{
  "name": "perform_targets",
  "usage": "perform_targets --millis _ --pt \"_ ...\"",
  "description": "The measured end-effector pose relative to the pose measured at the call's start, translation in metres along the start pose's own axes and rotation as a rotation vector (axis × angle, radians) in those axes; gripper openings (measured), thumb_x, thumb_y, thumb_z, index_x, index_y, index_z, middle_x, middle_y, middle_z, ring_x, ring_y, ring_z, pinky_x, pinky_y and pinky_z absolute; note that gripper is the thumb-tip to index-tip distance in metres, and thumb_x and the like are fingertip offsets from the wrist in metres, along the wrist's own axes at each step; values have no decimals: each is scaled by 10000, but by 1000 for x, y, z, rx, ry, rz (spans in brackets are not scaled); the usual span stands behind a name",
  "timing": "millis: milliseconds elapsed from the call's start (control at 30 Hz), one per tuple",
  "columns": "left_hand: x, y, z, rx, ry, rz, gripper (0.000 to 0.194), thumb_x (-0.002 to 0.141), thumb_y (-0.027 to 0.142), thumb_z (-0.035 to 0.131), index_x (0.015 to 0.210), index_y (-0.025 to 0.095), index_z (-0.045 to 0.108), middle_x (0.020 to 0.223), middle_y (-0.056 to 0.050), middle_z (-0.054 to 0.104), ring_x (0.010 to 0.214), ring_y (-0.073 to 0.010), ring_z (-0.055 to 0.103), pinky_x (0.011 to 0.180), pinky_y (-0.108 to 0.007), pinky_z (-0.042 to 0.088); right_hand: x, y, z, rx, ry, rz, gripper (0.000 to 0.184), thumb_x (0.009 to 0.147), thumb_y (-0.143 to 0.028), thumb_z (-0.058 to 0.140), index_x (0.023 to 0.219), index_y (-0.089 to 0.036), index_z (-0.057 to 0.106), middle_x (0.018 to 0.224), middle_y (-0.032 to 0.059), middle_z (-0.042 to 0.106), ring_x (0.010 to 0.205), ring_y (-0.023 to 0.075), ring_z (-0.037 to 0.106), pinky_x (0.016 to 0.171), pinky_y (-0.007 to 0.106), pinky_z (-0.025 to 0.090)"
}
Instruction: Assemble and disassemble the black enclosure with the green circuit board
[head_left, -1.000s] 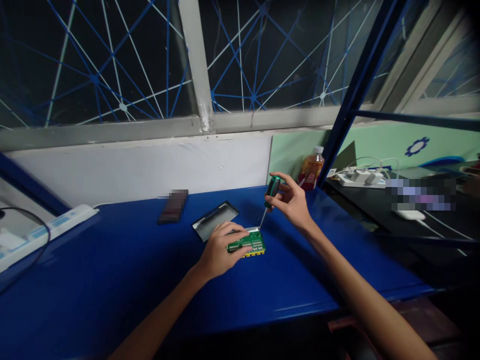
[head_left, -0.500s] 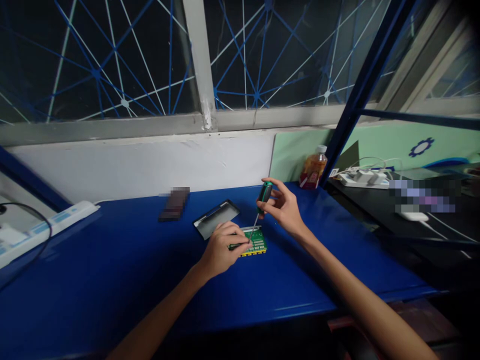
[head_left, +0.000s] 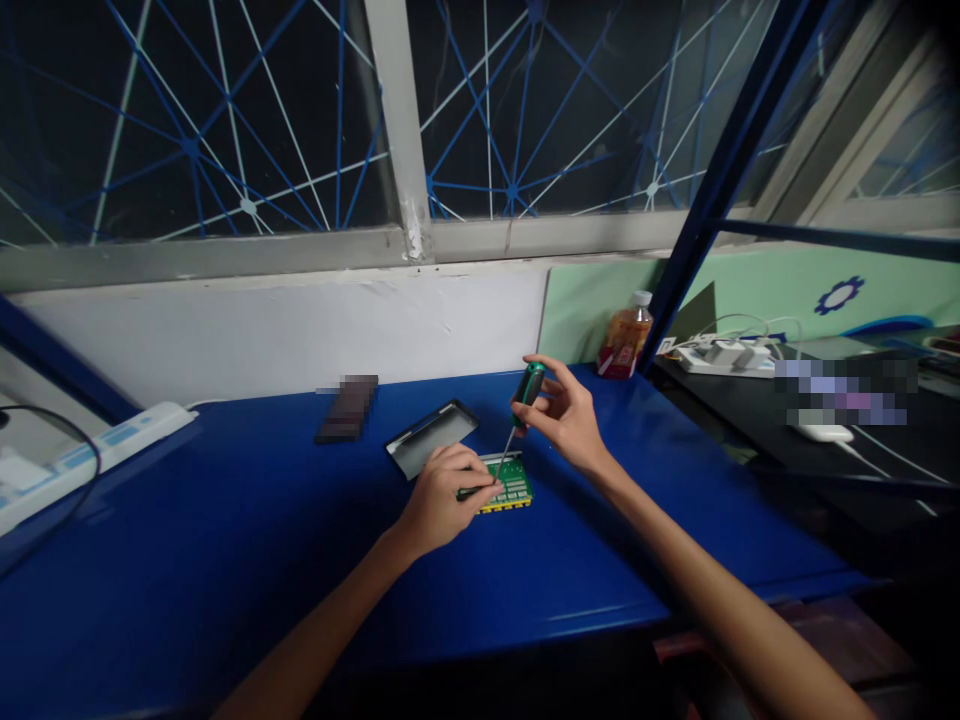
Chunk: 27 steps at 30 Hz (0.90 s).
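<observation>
A screwdriver [head_left: 530, 391] with a green and black handle is gripped by my right hand [head_left: 568, 413], its shaft slanting down to the left. Its tip meets a green circuit board [head_left: 517, 480] close to the fingertips of my left hand [head_left: 447, 497]. Those left fingers are closed on the board's left part, which they hide. Yellow pieces line the board's near edge. Behind my left hand lies a dark rectangular cover [head_left: 433, 437] with a grey inner face, flat on the blue table [head_left: 315, 580].
A pixelated dark object [head_left: 349, 408] lies toward the back of the table. A power strip [head_left: 97, 465] runs along the left side. A drink bottle [head_left: 626, 335] stands at the back right corner. Beyond the blue frame post, another power strip [head_left: 727, 355] sits on a black desk.
Almost nothing differs. Both hands, the screwdriver and the circuit board keep their places, apart from a tiny shift of the whole view.
</observation>
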<state>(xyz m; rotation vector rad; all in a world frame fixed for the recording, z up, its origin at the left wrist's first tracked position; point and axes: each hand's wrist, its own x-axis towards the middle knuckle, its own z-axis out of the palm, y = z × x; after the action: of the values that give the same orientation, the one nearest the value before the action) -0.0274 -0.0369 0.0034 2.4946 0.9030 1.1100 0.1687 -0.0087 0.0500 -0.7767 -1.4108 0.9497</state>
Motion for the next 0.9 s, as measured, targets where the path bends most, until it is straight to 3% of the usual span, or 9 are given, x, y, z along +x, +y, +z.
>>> perform_targets --millis 533,667,900 --pt "1 1 -3 -19 -42 -82 155 868 224 631 726 197 687 771 -12 669 807 -179 596 769 -358 407 -8 -11 1 -137 -15 -146 613 751 -252 674 1297 -268 396 836 -14 570 557 135 601 537 326 538" --pt "2 1 -5 14 -30 -74 92 844 288 661 863 213 712 865 -33 678 862 -203 594 792 -381 426 -9 -10 1 -172 -9 -155 621 752 -249 673 1307 -267 396 821 -21 563 549 125 577 531 317 540" --pt "0 -1 -6 158 -121 -73 426 743 437 736 1130 278 653 1125 -62 625 1058 -270 549 913 -479 404 -7 -8 -6 -339 50 -237 602 758 -236 649 1312 -246 414 836 -8 577 557 119 555 541 304 540"
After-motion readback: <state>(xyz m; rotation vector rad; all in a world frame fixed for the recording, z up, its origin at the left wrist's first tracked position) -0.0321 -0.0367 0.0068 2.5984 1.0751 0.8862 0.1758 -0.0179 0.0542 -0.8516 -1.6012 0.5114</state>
